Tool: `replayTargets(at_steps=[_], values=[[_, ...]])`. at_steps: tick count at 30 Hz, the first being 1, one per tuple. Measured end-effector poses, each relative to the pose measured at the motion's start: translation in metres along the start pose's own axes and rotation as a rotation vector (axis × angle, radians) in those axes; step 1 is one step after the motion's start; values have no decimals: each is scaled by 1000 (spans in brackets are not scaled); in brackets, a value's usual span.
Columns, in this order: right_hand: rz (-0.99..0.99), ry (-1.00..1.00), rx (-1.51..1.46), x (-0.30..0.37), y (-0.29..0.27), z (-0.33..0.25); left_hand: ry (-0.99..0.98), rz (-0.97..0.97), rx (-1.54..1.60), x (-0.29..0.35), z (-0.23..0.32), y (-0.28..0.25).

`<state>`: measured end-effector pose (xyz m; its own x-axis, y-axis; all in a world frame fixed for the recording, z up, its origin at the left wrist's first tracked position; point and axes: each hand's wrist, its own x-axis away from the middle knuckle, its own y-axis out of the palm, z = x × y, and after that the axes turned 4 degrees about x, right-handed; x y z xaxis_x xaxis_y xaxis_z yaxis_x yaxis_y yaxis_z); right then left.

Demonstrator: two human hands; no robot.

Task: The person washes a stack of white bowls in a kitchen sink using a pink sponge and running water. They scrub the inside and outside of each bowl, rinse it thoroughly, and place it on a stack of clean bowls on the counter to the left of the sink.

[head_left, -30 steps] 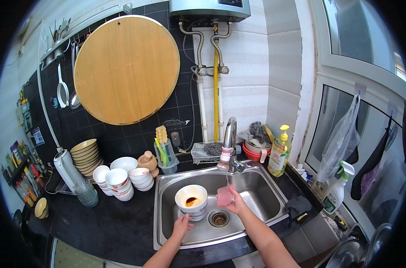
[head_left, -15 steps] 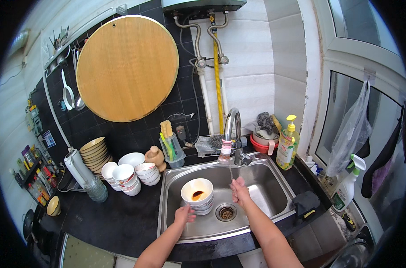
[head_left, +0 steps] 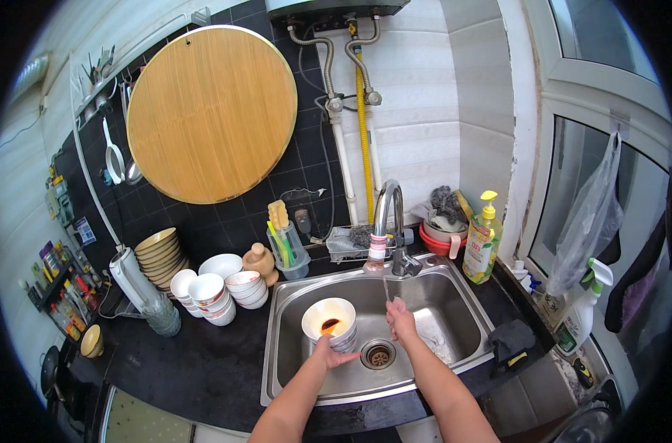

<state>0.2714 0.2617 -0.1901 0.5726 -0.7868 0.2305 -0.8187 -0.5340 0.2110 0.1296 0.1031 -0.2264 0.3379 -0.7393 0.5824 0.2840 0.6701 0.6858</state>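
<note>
- The left hand [head_left: 331, 355], thumb and fingers apart, meets the near side of a bowl stack [head_left: 345, 338], its thumb at the top rim.
- The right hand [head_left: 400, 320] curls its fingers under running water [head_left: 385, 286]; whether it is clamped on anything cannot be told.
- The stack stands upright in the sink's left half, dark liquid [head_left: 330, 325] pooled in its top bowl.
- Between and below the hands, the drain [head_left: 378, 356] sits just beside the stack.
- Room shows on either flank: a narrow strip from stack to left wall, a wider stretch from right hand to right wall.
- The sink [head_left: 454, 306] bounds the scene with a raised metal rim, its front edge crossed by both forearms.
- Overhead, the faucet [head_left: 381, 221] arches in from the back edge, close above the right hand.
- Beyond the rim, white bowls [head_left: 212, 301] crowd the tabletop [head_left: 181, 373] at left; a soap bottle [head_left: 481, 247] and dark cloth [head_left: 512, 341] flank the right edge.
</note>
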Motion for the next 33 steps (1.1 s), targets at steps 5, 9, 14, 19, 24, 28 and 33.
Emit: replayTargets(at_steps=[5, 9, 14, 19, 24, 28, 33], values=[[-15, 55, 32, -1, -1, 0, 24, 191, 210, -25, 19, 3], [-73, -34, -22, -8, 0, 8, 34, 246, 144, -21, 47, -9], [-97, 4, 34, 1, 5, 1, 259, 369, -307, -21, 73, -19], [-83, -7, 80, 1, 3, 0, 469, 889, -1562, 24, 82, 18], [-89, 4, 99, 4, 5, -1, 523, 868, -1761, 13, 100, 10], [-86, 41, 86, -3, 1, 7, 471, 748, -1510, 29, 111, 40], [-114, 39, 62, 0, -1, 4, 315, 798, -1603, 49, 86, 45]])
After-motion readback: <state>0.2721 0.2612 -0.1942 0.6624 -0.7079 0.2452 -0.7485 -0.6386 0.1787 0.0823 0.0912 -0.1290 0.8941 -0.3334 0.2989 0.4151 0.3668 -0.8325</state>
